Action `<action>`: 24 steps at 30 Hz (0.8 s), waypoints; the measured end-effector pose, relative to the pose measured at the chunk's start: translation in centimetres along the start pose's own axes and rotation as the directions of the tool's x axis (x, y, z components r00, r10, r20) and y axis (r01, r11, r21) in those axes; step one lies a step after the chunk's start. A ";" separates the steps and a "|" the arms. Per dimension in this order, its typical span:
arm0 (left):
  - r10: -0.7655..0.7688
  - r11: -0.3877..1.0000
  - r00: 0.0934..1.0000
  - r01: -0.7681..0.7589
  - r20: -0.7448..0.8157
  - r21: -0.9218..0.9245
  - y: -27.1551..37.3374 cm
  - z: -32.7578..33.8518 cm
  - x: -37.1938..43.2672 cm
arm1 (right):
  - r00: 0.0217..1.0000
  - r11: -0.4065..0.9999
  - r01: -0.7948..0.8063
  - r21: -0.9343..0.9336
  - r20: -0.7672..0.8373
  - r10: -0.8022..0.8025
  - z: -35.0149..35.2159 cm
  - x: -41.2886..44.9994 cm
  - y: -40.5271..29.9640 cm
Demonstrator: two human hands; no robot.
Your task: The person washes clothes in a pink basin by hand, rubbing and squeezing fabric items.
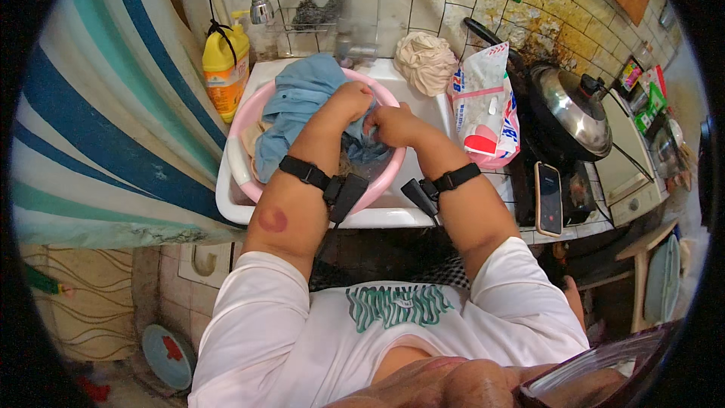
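A pink plastic basin (391, 174) stands in a white sink (226, 204). Blue cloth, apparently a garment (306, 96), is heaped in it, partly in water at the lower right, with beige fabric (249, 139) at its left edge. My left hand (354, 103) is closed on the blue garment near the basin's back right. Just right of it, my right hand (391, 124) reaches over the rim with bent fingers pinching the same garment. A chrome faucet (261, 10) hangs behind the basin; no stream from its spout is visible.
Bundled beige cloth (426, 63) and a detergent bag (487, 107) lie right of the basin. Farther right are a lidded wok (572, 113) and a phone (548, 198) near the counter edge. A yellow jug (226, 71) stands at left beside a striped curtain (113, 96).
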State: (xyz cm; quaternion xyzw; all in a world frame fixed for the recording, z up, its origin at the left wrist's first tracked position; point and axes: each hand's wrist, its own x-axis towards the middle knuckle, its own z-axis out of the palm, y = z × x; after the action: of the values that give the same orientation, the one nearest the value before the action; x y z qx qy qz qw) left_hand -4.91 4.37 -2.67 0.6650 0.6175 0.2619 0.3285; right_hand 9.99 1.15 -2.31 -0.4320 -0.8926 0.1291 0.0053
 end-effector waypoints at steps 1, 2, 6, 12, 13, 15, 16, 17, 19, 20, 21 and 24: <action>-0.013 0.997 0.999 0.011 -0.032 -0.071 0.1 -0.1 0.0 | 0.979 0.988 0.072 0.134 -0.201 -0.044 0.5 0.0 0.8; -0.029 0.990 0.998 0.020 -0.063 -0.142 0.2 -0.1 0.1 | 0.979 0.989 0.068 0.129 -0.198 -0.042 0.9 0.1 1.6; -0.004 0.928 0.982 -0.068 -0.191 -0.367 2.2 -1.2 -1.3 | 0.867 0.547 0.164 0.821 -0.384 0.317 0.9 0.4 2.3; 0.087 0.892 0.987 -0.136 -0.131 -0.430 3.4 -0.1 -2.4 | 0.738 0.017 0.467 0.884 -0.400 0.543 0.8 1.4 3.7; 0.092 0.919 0.982 -0.147 -0.165 -0.365 3.5 0.1 -2.7 | 0.741 -0.091 0.526 0.845 -0.404 0.536 0.7 1.4 3.7; 0.162 0.931 0.982 -0.186 -0.100 -0.313 2.8 0.3 -1.8 | 0.739 -0.202 0.585 0.785 -0.413 0.532 0.3 1.2 3.4; 0.214 0.946 0.965 -0.243 -0.150 -0.216 2.8 0.1 -1.7 | 0.753 -0.243 0.582 0.776 -0.401 0.522 0.1 1.0 3.1; 0.269 0.949 0.943 -0.295 -0.194 -0.115 2.8 -0.1 -1.6 | 0.767 -0.283 0.577 0.766 -0.389 0.510 0.0 0.7 2.8; 0.241 0.951 0.938 -0.279 -0.249 -0.134 2.7 0.0 -1.4 | 0.778 -0.236 0.548 0.802 -0.386 0.496 -0.3 0.4 1.7; 0.219 0.963 0.914 -0.259 -0.342 -0.075 1.9 0.3 -0.8 | 0.792 -0.184 0.509 0.841 -0.374 0.483 -0.5 0.4 1.1; 0.203 0.972 0.882 -0.234 -0.425 -0.021 2.3 0.5 -0.9 | 0.786 -0.187 0.518 0.835 -0.378 0.489 -0.2 0.5 1.1; 0.106 0.952 0.894 -0.218 -0.435 -0.216 3.3 1.3 -1.1 | 0.717 0.366 0.376 0.851 -0.517 0.468 -0.1 0.1 0.8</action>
State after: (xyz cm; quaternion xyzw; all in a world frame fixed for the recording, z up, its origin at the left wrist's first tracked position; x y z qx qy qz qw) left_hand -1.91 3.01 -0.95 0.5942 0.5757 0.5033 0.2493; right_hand 10.54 1.68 -2.45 -0.3915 -0.5694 0.4349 0.5774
